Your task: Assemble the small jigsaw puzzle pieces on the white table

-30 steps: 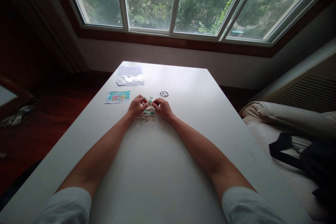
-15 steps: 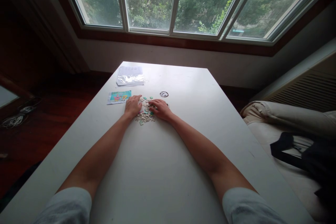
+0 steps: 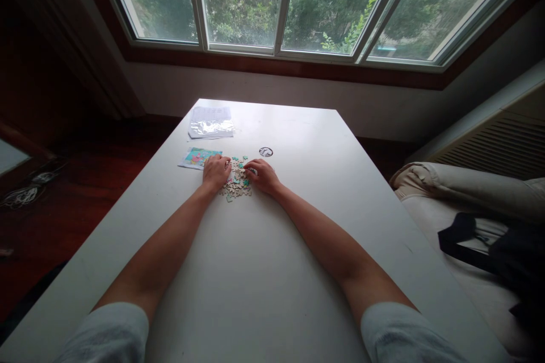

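Observation:
A small heap of jigsaw puzzle pieces (image 3: 237, 187), mostly pale backs with some green and teal faces, lies on the white table (image 3: 255, 272) between my hands. My left hand (image 3: 216, 171) rests at the heap's left side, its fingers curled in over the pieces; what they grip is hidden. At the right side, my right hand (image 3: 264, 176) has its fingers drawn together on a puzzle piece, too small to show clearly. A colourful picture sheet (image 3: 198, 157) lies flat just left of my left hand, its right end reaching the fingers.
Farther back on the left lies a clear plastic sleeve with paper (image 3: 211, 122). A round black-and-white disc (image 3: 266, 152) lies beyond my right hand. Right of the table is a pale couch (image 3: 430, 210) with a dark bag-like cloth (image 3: 481, 244). Windows (image 3: 242, 0) stand behind.
The picture sheet has slid a little to the right, toward my left hand. My right hand's fingers, spread before, have drawn together, and the left fingers have curled in.

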A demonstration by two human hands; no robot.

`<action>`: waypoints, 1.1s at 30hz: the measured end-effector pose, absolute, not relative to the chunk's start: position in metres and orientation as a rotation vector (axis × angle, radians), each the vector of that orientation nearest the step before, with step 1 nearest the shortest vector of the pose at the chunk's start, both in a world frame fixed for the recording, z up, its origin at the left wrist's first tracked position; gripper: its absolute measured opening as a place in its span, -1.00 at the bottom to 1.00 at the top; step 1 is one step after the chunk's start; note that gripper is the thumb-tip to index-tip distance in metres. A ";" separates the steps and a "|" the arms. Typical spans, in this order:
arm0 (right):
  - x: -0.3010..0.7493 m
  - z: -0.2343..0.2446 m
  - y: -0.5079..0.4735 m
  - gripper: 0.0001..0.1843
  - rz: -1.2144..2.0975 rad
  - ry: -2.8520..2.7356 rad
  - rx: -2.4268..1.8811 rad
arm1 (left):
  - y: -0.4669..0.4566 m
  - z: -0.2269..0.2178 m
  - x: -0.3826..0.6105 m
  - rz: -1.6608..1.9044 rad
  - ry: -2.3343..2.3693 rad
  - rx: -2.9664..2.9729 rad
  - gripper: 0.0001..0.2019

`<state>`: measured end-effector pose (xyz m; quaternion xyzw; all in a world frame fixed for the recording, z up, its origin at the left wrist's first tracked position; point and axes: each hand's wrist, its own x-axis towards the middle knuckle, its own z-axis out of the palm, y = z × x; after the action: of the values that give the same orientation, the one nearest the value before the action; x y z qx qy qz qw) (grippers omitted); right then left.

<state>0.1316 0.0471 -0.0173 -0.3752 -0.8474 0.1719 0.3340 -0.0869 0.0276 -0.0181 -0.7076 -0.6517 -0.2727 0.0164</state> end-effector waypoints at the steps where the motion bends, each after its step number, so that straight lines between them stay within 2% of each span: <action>1: 0.132 -0.017 0.047 -0.79 0.440 -2.208 -1.000 | 0.027 -0.018 -0.087 -0.840 -2.033 -2.191 -0.76; 11: 0.133 -0.022 0.051 -0.77 0.374 -2.207 -1.069 | 0.021 -0.011 -0.082 -0.831 -1.993 -2.203 -0.87; 20: 0.130 -0.026 0.058 -0.40 0.342 -2.445 -1.062 | 0.021 -0.011 -0.080 -0.832 -1.967 -2.211 -0.82; 23: 0.130 -0.024 0.058 -0.44 0.349 -2.476 -1.041 | 0.022 -0.012 -0.080 -0.843 -1.968 -2.199 -0.79; 29: 0.135 -0.014 0.051 -0.67 0.435 -2.406 -0.848 | 0.024 -0.012 -0.080 -0.839 -2.006 -2.187 -0.77; 33: 0.136 -0.011 0.048 -0.77 0.394 -2.302 -0.945 | 0.024 -0.012 -0.081 -0.851 -2.035 -2.179 -0.73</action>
<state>0.1364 0.0485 -0.0112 -0.3572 -0.8698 0.1487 0.3061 -0.0808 0.0241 -0.0118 -0.7025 -0.6563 -0.2744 0.0206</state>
